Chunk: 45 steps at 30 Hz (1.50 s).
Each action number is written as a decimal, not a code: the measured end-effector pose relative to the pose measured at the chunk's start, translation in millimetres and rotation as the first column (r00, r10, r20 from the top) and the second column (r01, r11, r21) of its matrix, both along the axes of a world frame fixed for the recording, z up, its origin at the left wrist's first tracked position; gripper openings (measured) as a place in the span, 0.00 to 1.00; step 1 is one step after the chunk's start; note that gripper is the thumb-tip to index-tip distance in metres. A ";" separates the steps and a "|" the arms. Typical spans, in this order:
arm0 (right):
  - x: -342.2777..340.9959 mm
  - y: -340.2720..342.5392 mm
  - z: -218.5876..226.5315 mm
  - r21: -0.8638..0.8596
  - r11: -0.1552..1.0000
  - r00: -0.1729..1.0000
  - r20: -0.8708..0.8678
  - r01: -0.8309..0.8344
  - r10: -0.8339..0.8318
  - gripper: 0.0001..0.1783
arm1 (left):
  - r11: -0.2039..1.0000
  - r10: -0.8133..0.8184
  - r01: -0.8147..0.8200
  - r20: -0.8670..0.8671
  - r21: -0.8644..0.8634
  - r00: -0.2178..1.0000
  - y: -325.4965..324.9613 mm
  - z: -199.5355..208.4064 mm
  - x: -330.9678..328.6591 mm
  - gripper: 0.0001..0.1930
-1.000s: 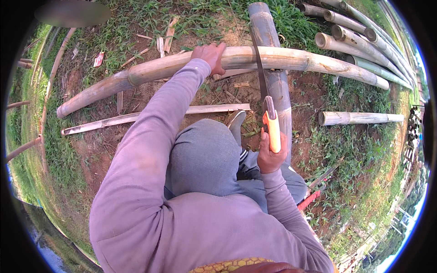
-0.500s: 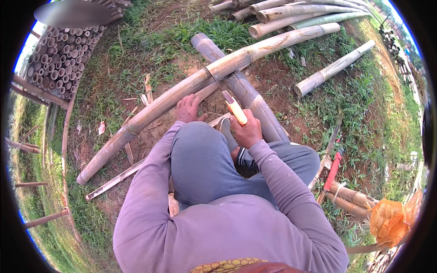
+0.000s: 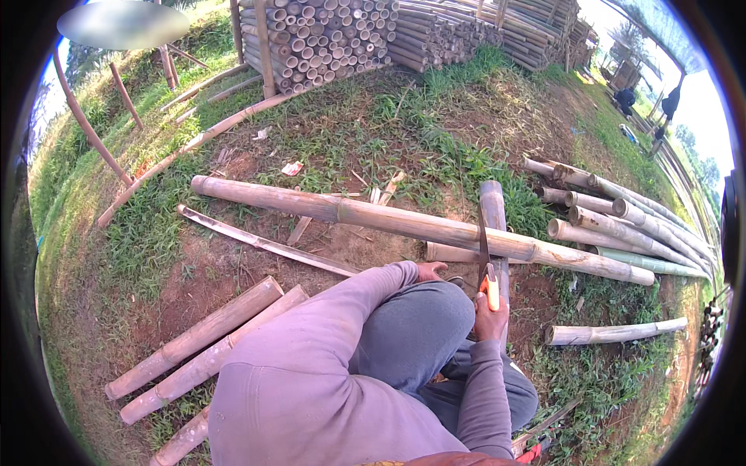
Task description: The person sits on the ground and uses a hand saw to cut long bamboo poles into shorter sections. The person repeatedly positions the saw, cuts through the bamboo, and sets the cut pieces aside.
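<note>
My right hand (image 3: pixel 491 317) grips the orange-yellow handle of a hand saw (image 3: pixel 489 286). Its dark blade (image 3: pixel 483 245) points away from me and crosses the long bamboo pole (image 3: pixel 388 221). Beneath that pole runs a thicker grey bamboo piece (image 3: pixel 493 203), crosswise, with the pole resting over it. My left hand (image 3: pixel 432 270) is beside my bent left knee, just on the near side of the long pole. It looks empty, its fingers stretched out, and it does not visibly touch the pole. A shorter bamboo piece (image 3: pixel 451 252) lies partly under the long pole.
Several cut poles (image 3: pixel 206 342) lie at the near left, and a split strip (image 3: pixel 264 242) beyond them. A loose piece (image 3: pixel 618 332) is on the right, below a pile of poles (image 3: pixel 637 221). Stacked bamboo (image 3: pixel 326 39) stands at the back.
The view has swung to the left, bringing the stack to the top middle. My left hand has come away from the long pole toward my knee. The saw stays in my right hand.
</note>
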State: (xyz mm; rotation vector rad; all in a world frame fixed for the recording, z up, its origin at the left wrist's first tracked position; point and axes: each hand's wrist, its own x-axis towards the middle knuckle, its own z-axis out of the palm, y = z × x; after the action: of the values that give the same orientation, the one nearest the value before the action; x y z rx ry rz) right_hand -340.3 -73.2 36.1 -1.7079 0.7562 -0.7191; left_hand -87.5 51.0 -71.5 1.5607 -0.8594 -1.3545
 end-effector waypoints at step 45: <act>28.5 56.3 17.2 -0.126 0.989 0.996 -0.058 -0.078 0.071 0.15 | 0.460 0.815 -0.861 -0.280 -0.220 0.507 81.7 -13.4 54.2 0.31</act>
State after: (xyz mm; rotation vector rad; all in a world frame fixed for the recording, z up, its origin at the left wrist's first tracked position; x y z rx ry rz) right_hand -311.7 -16.9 53.3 -1.8684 0.6916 -0.6855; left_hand -33.2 132.7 -84.9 1.2893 -0.1032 -0.5063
